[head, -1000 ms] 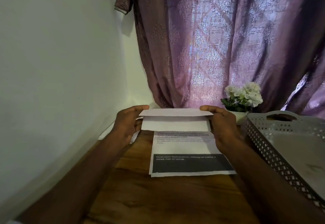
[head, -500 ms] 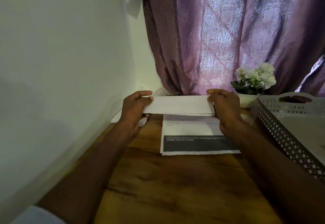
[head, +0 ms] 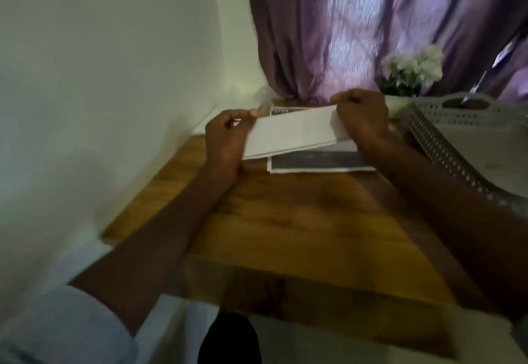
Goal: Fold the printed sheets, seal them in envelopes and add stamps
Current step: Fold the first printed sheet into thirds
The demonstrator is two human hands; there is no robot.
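A folded white sheet [head: 291, 133] is held a little above the wooden table [head: 300, 220], tilted with its left end lower. My left hand [head: 225, 137] pinches its left end between thumb and fingers. My right hand [head: 361, 116] grips its right end with curled fingers. Under it lies a stack of printed sheets [head: 317, 162] with a dark printed band along the near edge. The view is blurred.
A grey perforated tray [head: 445, 146] stands at the right, close to my right forearm. A pot of white flowers [head: 411, 70] sits at the back before a purple curtain [head: 371, 20]. A white wall [head: 100, 77] borders the table's left side. White paper [head: 208, 126] lies by the wall.
The folded sheet has been flattened shut and now tilts down at its left end, lower over the printed stack. The camera has tipped downward, showing the table's near edge.
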